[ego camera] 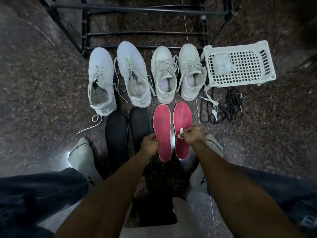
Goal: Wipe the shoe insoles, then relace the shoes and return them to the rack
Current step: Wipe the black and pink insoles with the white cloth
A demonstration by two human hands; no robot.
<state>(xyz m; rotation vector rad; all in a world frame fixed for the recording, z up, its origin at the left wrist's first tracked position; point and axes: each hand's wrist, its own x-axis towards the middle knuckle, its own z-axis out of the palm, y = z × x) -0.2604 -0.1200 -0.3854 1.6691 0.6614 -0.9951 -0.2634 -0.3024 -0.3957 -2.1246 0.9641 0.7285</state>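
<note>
Two red insoles lie side by side on the floor, the left red insole (163, 133) and the right red insole (182, 124). My left hand (151, 143) pinches the left one's near left edge. My right hand (193, 136) holds a small white wipe (180, 135) against the right insole. Two black insoles (116, 134) lie to the left of the red ones. Two pairs of white sneakers stand in a row beyond: a larger pair (101, 79) with loose laces and a smaller pair (164, 74). The black metal shoe rack (145, 33) stands behind them.
A white plastic basket (240, 66) lies at the right with a crumpled wipe on it. Black laces and keys (223, 109) are heaped in front of it. My socked feet (82, 157) and knees frame the insoles on the dark speckled floor.
</note>
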